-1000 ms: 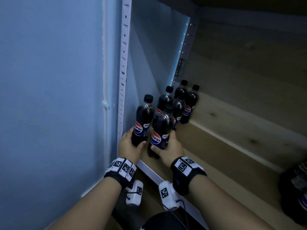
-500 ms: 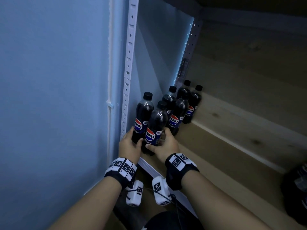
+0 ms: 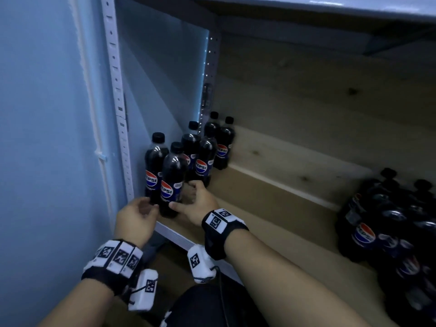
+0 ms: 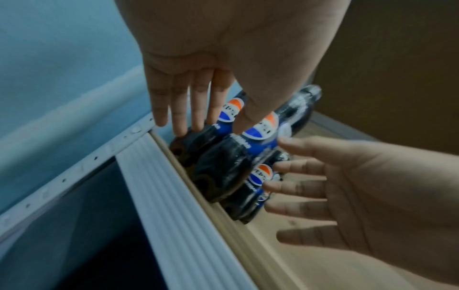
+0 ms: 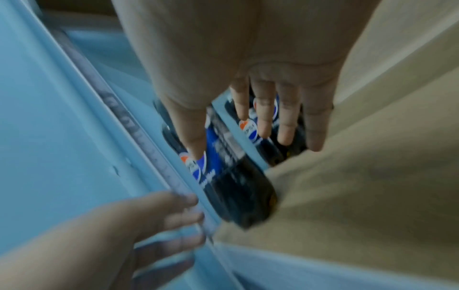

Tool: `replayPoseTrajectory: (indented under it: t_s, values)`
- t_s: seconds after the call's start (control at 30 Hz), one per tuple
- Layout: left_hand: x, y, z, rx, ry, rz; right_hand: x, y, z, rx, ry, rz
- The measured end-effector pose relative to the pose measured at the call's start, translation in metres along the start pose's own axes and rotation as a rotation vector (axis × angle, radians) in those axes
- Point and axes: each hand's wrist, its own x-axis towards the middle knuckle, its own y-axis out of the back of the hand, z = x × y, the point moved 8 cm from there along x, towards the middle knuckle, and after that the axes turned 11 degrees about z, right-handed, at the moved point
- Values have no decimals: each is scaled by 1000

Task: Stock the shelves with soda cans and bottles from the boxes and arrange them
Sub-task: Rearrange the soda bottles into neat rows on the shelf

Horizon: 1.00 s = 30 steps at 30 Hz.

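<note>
The right hand (image 3: 197,204) is lying at the front edge of the wooden shelf (image 3: 271,192) with its fingers straight and slightly spread, gripping nothing; its thumb is reaching toward 9 o'clock against the base of the nearest Pepsi bottle (image 3: 171,182), while the fingertips are pointing toward 12 o'clock at the foot of the second-row bottle (image 3: 204,161). In the left wrist view the same fingers (image 4: 298,188) are lying alongside the lower bodies of the bottles, touching or just short of them; I cannot tell which. The left hand (image 3: 136,220) is hovering at 9 o'clock of the right hand, just off the shelf edge, fingers loosely extended and holding nothing; its fingertips are sitting just beside the base of the front left bottle (image 3: 154,166), which is standing at 12 o'clock of that hand, hard against the white perforated upright (image 3: 118,95). The two front bottles are standing upright and touching each other, the nearest one slightly forward and to the right of its neighbour. Beyond them, toward 1 o'clock, four more bottles (image 3: 218,140) are standing in pairs running back into the corner of the shelf. Far off at 3 o'clock of the right hand, well apart from the row, a dark pack of Pepsi bottles (image 3: 387,227) is sitting on the same shelf. The pale blue wall (image 3: 47,138) is filling the left side.
</note>
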Motion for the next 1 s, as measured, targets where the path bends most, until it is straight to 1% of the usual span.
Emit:
replayPoseTrajectory:
  t_s: [0.07,0.13,0.2,0.27,0.4,0.5,0.57,0.67,0.73,0.8,0.87,1.0]
  values:
    - [-13,1,13,86,-7,-113,-15,35,-1,-116,15,30]
    - [-26,-11,31,210,-27,-293,-30,77,2,-218,22,49]
    - [-41,-26,59,286,-69,-458,-49,124,8,-305,14,64]
    - [-54,-38,100,295,-137,-537,-72,171,16,-358,-8,96]
    - [-90,-61,188,190,-272,-605,-135,253,30,-343,-53,201]
    - [-128,-81,241,80,-343,-614,-190,305,50,-284,-71,356]
    - [-159,-100,268,-7,-369,-636,-229,338,70,-198,-83,518]
    - [-217,-133,297,-81,-452,-696,-285,385,108,-66,-82,844]
    - [-259,-158,311,-118,-495,-744,-318,412,140,-85,-124,1058]
    - [-300,-182,323,-151,-525,-789,-340,430,172,-136,-186,1195]
    - [-338,-205,331,-171,-544,-833,-352,438,204,-120,-256,1237]
    - [-389,-246,334,-194,-538,-841,-357,430,247,-23,-328,1168]
